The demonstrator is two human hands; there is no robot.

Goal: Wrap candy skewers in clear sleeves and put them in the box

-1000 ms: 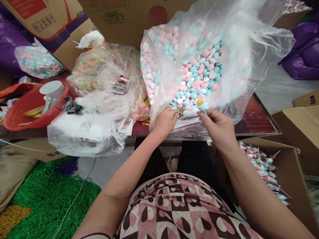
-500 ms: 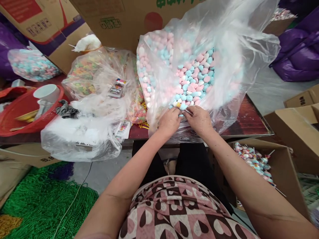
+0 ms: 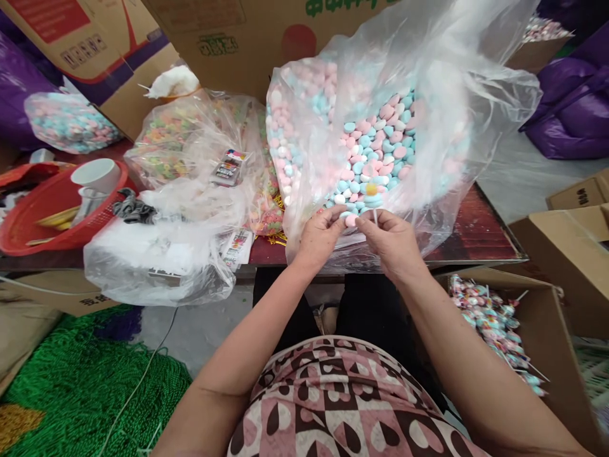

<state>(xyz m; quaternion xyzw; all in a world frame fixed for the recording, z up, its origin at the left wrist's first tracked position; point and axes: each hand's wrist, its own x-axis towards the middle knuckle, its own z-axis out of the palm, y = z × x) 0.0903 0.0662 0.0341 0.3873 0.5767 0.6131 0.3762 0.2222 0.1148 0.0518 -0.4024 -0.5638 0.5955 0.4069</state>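
Observation:
A large clear plastic bag (image 3: pixel 309 146) of pink, blue and white candies (image 3: pixel 380 139) lies open on the table. At its near edge, my right hand (image 3: pixel 397 244) is closed on a thin white stick carrying a yellow piece and blue candies, a candy stick (image 3: pixel 372 198) held upright. My left hand (image 3: pixel 318 240) is beside it, thumb and fingers pinched on loose candies, among them a pink candy (image 3: pixel 351 220). That pink candy sits between the two thumbs. How many candies the left fingers hold is hidden.
To the left lie a clear bag of colourful gummies (image 3: pixel 166 139), a stack of small printed cards (image 3: pixel 229 167) and a red basket (image 3: pixel 95 219) with a white cup (image 3: pixel 96 174). A cardboard box of wrapped lollipops (image 3: pixel 490 324) stands below the table's right edge (image 3: pixel 499 244).
My right hand has turned the candy stick from lying low to upright. A pink candy now shows between my hands. The view has shifted slightly.

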